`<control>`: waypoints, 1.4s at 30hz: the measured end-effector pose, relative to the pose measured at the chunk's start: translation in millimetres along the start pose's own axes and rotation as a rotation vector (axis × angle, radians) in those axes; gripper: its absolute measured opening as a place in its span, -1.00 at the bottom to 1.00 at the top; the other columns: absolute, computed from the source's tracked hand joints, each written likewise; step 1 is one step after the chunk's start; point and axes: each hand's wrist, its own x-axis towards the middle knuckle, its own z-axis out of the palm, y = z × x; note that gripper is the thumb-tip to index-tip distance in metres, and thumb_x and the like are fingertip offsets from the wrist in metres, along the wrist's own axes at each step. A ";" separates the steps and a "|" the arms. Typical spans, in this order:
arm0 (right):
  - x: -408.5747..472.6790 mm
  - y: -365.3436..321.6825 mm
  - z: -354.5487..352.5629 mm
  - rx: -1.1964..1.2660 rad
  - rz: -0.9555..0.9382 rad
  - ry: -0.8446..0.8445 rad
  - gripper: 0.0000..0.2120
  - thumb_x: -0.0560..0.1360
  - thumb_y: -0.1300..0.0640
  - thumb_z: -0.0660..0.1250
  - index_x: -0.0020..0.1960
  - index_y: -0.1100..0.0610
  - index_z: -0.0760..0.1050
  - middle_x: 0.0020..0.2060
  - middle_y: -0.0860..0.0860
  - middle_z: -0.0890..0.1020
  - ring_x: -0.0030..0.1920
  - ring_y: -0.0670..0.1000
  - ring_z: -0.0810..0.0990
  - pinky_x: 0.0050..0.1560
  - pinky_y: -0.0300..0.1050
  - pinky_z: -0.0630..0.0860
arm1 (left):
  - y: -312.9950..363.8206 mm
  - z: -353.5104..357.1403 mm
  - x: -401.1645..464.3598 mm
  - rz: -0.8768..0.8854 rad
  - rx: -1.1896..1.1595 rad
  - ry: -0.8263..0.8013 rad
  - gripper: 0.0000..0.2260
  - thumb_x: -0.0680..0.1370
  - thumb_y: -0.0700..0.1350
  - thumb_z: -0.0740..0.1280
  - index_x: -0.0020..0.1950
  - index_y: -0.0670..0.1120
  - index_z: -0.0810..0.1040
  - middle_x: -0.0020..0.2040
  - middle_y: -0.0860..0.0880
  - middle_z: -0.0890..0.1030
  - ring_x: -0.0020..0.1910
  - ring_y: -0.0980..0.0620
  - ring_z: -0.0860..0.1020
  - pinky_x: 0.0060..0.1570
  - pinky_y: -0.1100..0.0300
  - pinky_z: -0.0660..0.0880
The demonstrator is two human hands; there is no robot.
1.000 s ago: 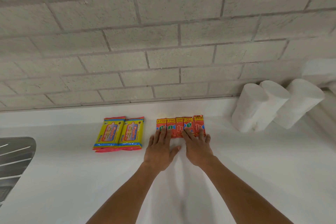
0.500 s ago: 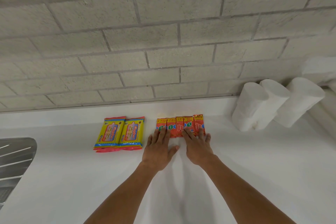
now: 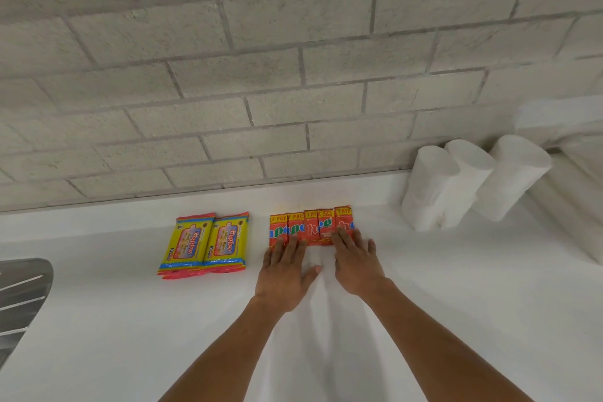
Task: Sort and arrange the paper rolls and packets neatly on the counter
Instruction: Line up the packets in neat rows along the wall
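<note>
Packets: five red sachets (image 3: 310, 227) lay overlapped in row on white counter (image 3: 424, 320), near wall. Left hand (image 3: 284, 271) and right hand (image 3: 358, 263) rested flat, fingers straight, tips on row's near edge, gripping nothing. Two yellow wipe packs (image 3: 204, 245) sat side by side, just left of row. Paper rolls (image 3: 470, 179) leaned at right, touching. Sachets judged light, thin, slippery; best nudged by edges. Rolls soft, crushable; hold round middle. No containers seen.
</note>
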 end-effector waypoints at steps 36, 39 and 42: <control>3.6 4.6 7.9 0.011 -0.012 0.032 -0.43 0.69 0.03 0.07 0.63 0.01 -0.08 0.62 0.01 -0.07 0.60 0.20 -0.18 0.55 0.24 -0.11 | 5.8 -1.2 5.7 -0.015 0.023 0.027 -0.23 0.48 0.39 -0.33 0.62 0.05 -0.15 0.63 0.04 -0.12 0.60 -0.09 -0.19 0.55 -0.09 -0.14; 4.1 4.9 8.7 0.003 -0.020 0.030 -0.42 0.69 0.02 0.07 0.63 0.03 -0.08 0.62 0.00 -0.06 0.60 0.20 -0.17 0.55 0.25 -0.11 | 9.5 -2.7 6.2 0.021 0.036 0.039 -0.22 0.48 0.40 -0.35 0.62 0.06 -0.12 0.63 0.04 -0.09 0.60 -0.09 -0.16 0.56 -0.10 -0.11; 4.3 6.0 8.5 0.007 -0.020 0.034 -0.43 0.69 0.03 0.07 0.63 0.03 -0.07 0.62 0.00 -0.05 0.60 0.20 -0.17 0.55 0.25 -0.10 | 10.9 -1.7 7.2 0.026 0.024 0.037 -0.19 0.45 0.41 -0.38 0.62 0.07 -0.08 0.63 0.05 -0.04 0.61 -0.08 -0.13 0.56 -0.10 -0.07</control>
